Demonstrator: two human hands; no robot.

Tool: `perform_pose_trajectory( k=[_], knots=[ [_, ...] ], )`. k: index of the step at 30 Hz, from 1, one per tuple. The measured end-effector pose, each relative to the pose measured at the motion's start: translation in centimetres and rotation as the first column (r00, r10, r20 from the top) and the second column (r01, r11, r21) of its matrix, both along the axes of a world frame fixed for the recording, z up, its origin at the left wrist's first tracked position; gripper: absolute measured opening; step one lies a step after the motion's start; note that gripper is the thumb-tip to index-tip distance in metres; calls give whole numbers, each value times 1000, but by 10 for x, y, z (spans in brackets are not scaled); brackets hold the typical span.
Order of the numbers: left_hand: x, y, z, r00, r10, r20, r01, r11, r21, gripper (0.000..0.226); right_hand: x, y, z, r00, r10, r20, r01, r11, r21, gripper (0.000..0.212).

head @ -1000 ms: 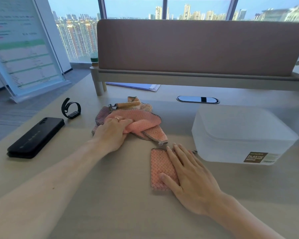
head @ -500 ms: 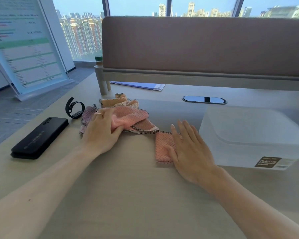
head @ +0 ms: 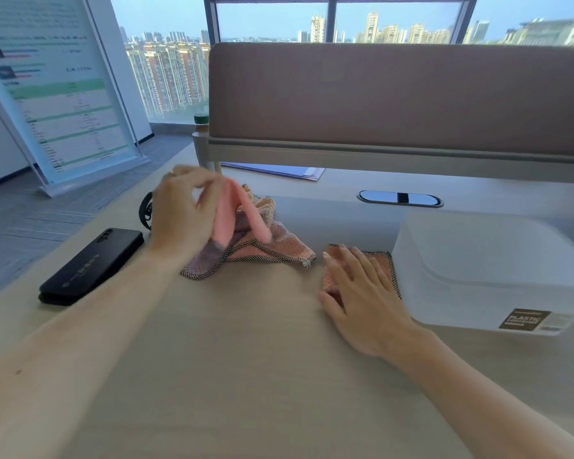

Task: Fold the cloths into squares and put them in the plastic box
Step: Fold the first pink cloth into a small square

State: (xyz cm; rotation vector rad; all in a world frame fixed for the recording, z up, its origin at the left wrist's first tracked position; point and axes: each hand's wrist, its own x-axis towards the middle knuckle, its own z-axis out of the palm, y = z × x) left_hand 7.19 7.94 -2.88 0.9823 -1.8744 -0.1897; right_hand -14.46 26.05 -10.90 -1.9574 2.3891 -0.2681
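Left hand (head: 183,220) is raised over the loose pile of cloths (head: 279,248), left of centre. Its fingers are curled, pinching a pink cloth (head: 226,220) that hangs blurred, lower end touching the pile. Right hand (head: 362,293) lies flat, fingers straight and together, pressing a folded cloth (head: 384,266) onto the tabletop (head: 246,359), just left of the plastic box (head: 491,270). Black phone (head: 92,265) sits at left.
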Motion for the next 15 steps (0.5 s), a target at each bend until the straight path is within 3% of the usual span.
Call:
perform_pose_trajectory(
  k=[2,5,8,11,13,15],
  knots=[
    [-3,15,31,996,-61,-61,58,997,-44,22,8,5,19,980,31,197,-6,992,-123,79],
    [-9,46,71,977,-207,-41,208,978,5,26,29,4,61,860,153,487,1,953,-302,88],
    [-18,70,85,948,-316,45,300,929,217,34,55,7,92,673,307,673,-59,929,-365,99],
    [-23,85,77,928,-360,-94,361,808,466,34,64,22,95,568,369,735,-122,922,-368,111],
    [-22,90,66,917,-328,-228,394,645,655,34,61,41,89,599,369,711,-168,926,-339,130],
    [-19,94,52,907,-306,-290,409,469,783,32,58,58,80,717,360,597,-199,926,-320,133]
  ],
)
